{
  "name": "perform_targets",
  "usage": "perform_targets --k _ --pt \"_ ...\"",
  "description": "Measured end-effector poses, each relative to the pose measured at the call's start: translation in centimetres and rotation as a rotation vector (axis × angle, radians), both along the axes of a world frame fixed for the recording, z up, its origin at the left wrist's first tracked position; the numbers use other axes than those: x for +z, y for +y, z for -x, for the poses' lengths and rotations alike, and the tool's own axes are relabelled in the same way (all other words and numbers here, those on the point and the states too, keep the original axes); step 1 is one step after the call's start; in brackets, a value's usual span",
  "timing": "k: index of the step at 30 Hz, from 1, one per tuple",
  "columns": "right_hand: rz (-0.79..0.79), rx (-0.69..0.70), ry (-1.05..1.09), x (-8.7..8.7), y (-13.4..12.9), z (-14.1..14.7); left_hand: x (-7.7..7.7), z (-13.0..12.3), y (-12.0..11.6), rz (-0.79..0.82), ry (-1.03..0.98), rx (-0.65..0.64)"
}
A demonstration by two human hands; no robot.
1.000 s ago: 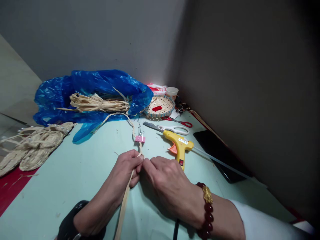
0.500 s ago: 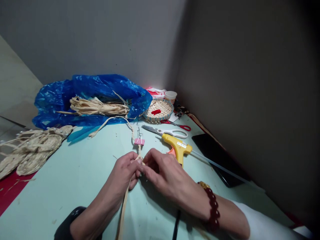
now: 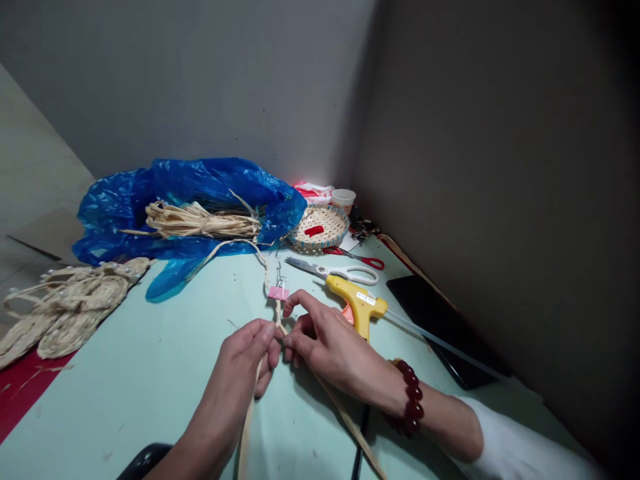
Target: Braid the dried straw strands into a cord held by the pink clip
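A pink binder clip (image 3: pixel 279 293) grips a thin braid of pale straw (image 3: pixel 265 263) on the table. Just below the clip, my left hand (image 3: pixel 253 350) pinches the straw strands, and one strand (image 3: pixel 245 433) hangs down from it toward the near edge. My right hand (image 3: pixel 320 337), with a dark red bead bracelet on the wrist, pinches the strands close beside my left fingertips. Another strand (image 3: pixel 347 420) runs from under my right hand toward the lower right. The fingertips partly hide where the strands cross.
Behind are a blue plastic bag (image 3: pixel 200 173) with a straw bundle (image 3: pixel 200 221) and a woven basket (image 3: pixel 333 223). To the right lie white scissors (image 3: pixel 350 273), red scissors (image 3: pixel 367 260), a yellow glue gun (image 3: pixel 357 300) and a black phone (image 3: pixel 435 313). Woven straw sandals (image 3: pixel 75 307) lie left.
My hands have drawn slightly apart below the clip, and my right index finger has lifted. A strand now shows beneath my right hand. The whole view has shifted slightly.
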State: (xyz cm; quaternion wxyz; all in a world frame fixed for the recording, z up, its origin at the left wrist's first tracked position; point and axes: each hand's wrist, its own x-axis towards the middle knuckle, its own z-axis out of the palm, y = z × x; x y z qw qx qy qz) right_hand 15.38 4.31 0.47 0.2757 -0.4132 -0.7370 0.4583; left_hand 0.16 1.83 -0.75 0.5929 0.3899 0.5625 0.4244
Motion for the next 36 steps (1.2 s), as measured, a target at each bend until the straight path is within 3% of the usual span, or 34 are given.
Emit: perform_targets --k 3,6,14,24,32,36 --pt "-0.056 -0.019 -0.016 0.4 -0.2 -0.1 0.1 0.3 -0.1 -0.011 0.047 0.047" --pt "-0.089 -0.012 -0.049 0.7 -0.1 -0.1 0.1 0.7 0.0 0.002 0.043 0.01" --pt "-0.029 -0.013 -0.01 0.1 -0.1 -0.1 0.2 0.6 -0.4 0.035 0.011 0.089" --pt "-0.118 -0.003 -0.085 0.3 -0.6 -0.2 1.2 1.5 -1.2 -0.124 0.509 -0.041" --pt "-0.004 -0.002 0.017 0.2 -0.3 -0.1 1.4 1.3 -1.4 -0.208 0.448 -0.01" --pt "0.058 -0.004 0.109 -0.1 0.0 -0.2 1.6 1.4 -1.6 -0.33 0.612 -0.053"
